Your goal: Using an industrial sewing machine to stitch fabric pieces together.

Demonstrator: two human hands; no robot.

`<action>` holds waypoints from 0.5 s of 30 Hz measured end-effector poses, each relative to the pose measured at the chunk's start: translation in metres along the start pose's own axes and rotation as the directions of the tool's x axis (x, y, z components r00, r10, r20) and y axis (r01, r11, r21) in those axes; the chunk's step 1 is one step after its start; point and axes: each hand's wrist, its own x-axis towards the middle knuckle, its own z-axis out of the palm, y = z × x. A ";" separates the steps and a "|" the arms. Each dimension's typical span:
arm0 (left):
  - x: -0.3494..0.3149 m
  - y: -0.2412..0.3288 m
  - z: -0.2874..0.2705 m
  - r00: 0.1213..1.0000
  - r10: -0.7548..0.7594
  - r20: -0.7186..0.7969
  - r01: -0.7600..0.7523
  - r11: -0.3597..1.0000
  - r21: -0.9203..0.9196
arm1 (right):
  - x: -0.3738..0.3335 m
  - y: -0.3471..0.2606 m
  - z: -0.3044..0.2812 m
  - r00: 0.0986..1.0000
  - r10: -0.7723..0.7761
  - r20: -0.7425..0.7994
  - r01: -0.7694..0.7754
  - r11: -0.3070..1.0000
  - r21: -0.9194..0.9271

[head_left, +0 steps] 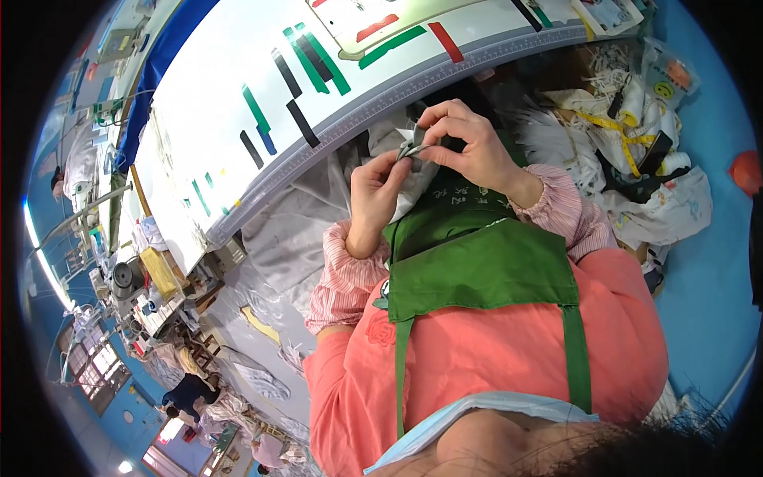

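Just in front of the table edge, over my lap, both hands meet at a small piece of grey cloth (409, 148). My left hand (373, 193) is closed, its thumb and forefinger pinching the cloth's near side. My right hand (470, 148) grips the far side between thumb and fingertips, with the other fingers curled above. Folds partly hide the cloth's shape, and I cannot make out anything smaller between the fingertips. Below the hands lies a green apron (485, 266). A larger light grey fabric (294, 230) drapes to the left, under the table's edge.
A white table (207, 119) bordered by a grey ruler strip (381, 111) curves ahead, with green, black and red tape strips on it. At right sits a heap of scraps (556, 143) with a yellow measuring tape (624, 143) and a clear bag (666, 73). Sewing machines and people are farther left.
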 end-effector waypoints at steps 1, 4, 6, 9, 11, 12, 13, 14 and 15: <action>-0.001 -0.002 -0.001 1.000 -0.007 -0.001 0.007 1.000 0.009 | 0.000 -0.001 0.000 1.000 0.023 -0.011 -0.022 0.999 0.029; -0.001 -0.002 0.004 0.997 0.044 -0.065 -0.043 0.999 0.013 | -0.001 0.005 -0.001 0.997 0.073 0.025 -0.075 0.994 0.075; -0.003 0.000 0.003 0.997 0.056 -0.058 -0.054 0.998 0.032 | 0.000 0.007 -0.002 0.997 0.073 0.026 -0.075 0.990 0.117; -0.004 -0.001 0.001 0.994 0.096 -0.058 -0.092 0.992 0.082 | 0.000 0.009 -0.004 0.993 0.112 0.048 -0.119 0.976 0.183; -0.005 0.000 0.001 0.990 0.124 -0.062 -0.117 0.987 0.112 | -0.001 0.009 -0.004 0.986 0.153 0.067 -0.163 0.965 0.203; -0.005 0.001 0.000 0.992 0.108 -0.058 -0.102 0.990 0.097 | -0.002 0.009 -0.003 0.976 0.203 0.073 -0.215 0.937 0.276; -0.006 0.002 0.000 0.994 0.092 -0.054 -0.088 0.993 0.081 | -0.003 0.008 -0.003 0.964 0.252 0.082 -0.265 0.900 0.347; -0.007 0.004 0.001 0.994 0.093 -0.054 -0.089 0.993 0.082 | -0.003 0.007 -0.002 0.965 0.251 0.082 -0.264 0.900 0.347; -0.007 0.005 0.002 0.994 0.095 -0.060 -0.091 0.993 0.074 | -0.003 0.005 -0.001 0.956 0.281 0.079 -0.290 0.884 0.367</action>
